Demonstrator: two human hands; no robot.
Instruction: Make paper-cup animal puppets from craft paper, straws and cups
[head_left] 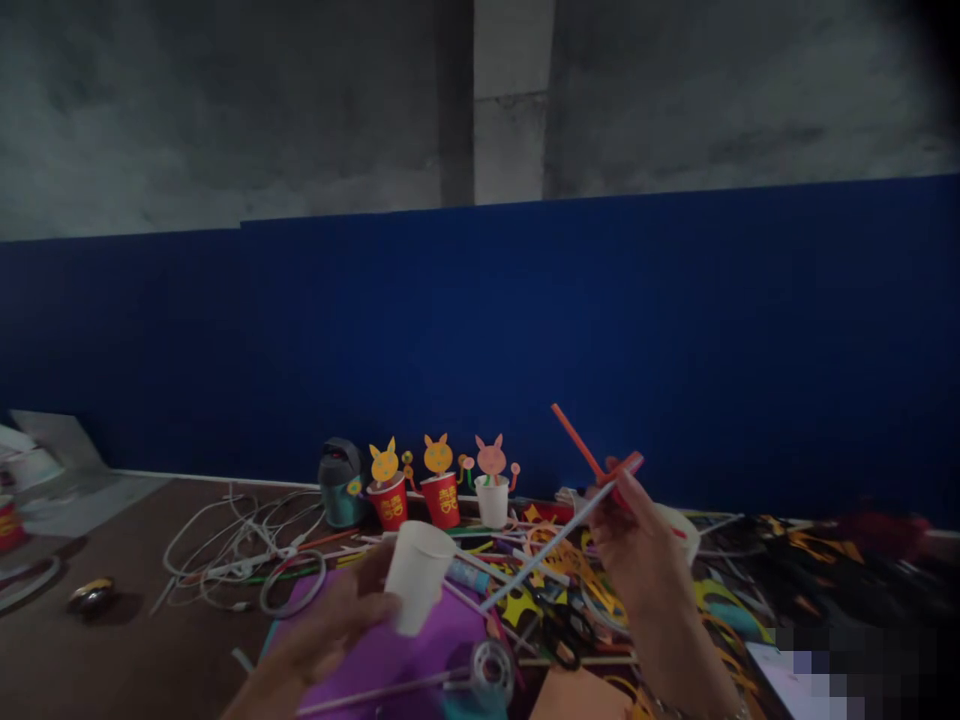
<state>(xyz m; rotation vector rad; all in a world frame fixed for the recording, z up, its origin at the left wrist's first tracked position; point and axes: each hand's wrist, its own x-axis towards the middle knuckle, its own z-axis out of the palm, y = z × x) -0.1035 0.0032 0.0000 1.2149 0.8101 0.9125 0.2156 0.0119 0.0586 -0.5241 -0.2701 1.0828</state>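
Note:
My left hand (352,612) grips a plain white paper cup (418,580) by its side, tilted above a purple sheet (349,655). Pinched in the fingers of my right hand (634,545) are drinking straws: an orange-red straw (576,440) pointing up and left, and a pale blue straw (551,548) slanting down and left. How many straws are in that grip I cannot tell. Behind the cup stand two red paper cups (441,502) and a white cup (492,503), decorated with paper animal heads (490,458) and straw arms.
A tape roll (493,668), dark-handled scissors (559,635) and several loose straws and paper scraps lie below my hands. A coiled white cable (240,560) and a dark teal container (343,490) are at left. A blue partition (480,330) stands behind the table.

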